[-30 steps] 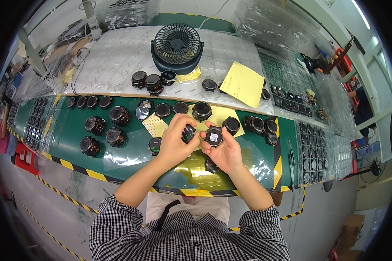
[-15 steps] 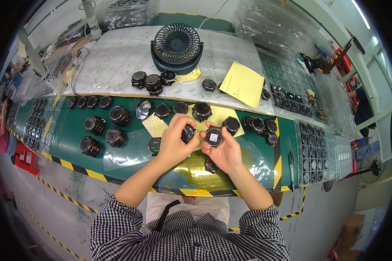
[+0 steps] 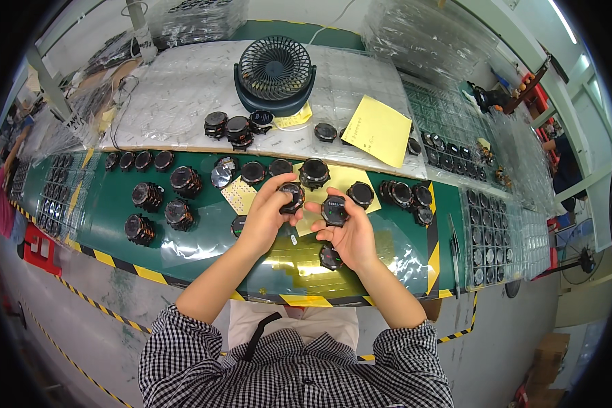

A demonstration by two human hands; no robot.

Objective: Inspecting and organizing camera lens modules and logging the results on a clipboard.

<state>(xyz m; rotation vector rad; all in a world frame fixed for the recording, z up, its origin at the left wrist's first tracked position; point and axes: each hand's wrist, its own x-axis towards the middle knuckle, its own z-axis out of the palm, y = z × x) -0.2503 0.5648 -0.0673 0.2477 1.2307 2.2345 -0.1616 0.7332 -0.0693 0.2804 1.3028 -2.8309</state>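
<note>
Thumb and fingers of my left hand (image 3: 262,221) are closed around a round black watch head (image 3: 293,196), tilted with its dark glass partly toward me. Beside it, my right hand (image 3: 358,239) grips a second watch head (image 3: 334,211), whose screen shows small lit lines. The two watch heads are held apart above the bench. Just under my right hand lies another watch head (image 3: 330,257) on the yellow film (image 3: 306,272). Left of my left wrist a further watch head (image 3: 239,225) is partly hidden. A small pale tag (image 3: 294,239) lies between the hands.
Stacked watch heads (image 3: 179,214) stand on the green mat (image 3: 109,217) at left, with more stacks (image 3: 396,194) at right. Behind are a dark fan (image 3: 275,71) and yellow paper (image 3: 377,132). Tweezers (image 3: 454,255) lie near a clear tray (image 3: 486,238) of watch heads.
The right watch's screen has switched from a square code to lines of text. My left hand has turned its watch so more of the glass shows, and the pale tag has come into view.
</note>
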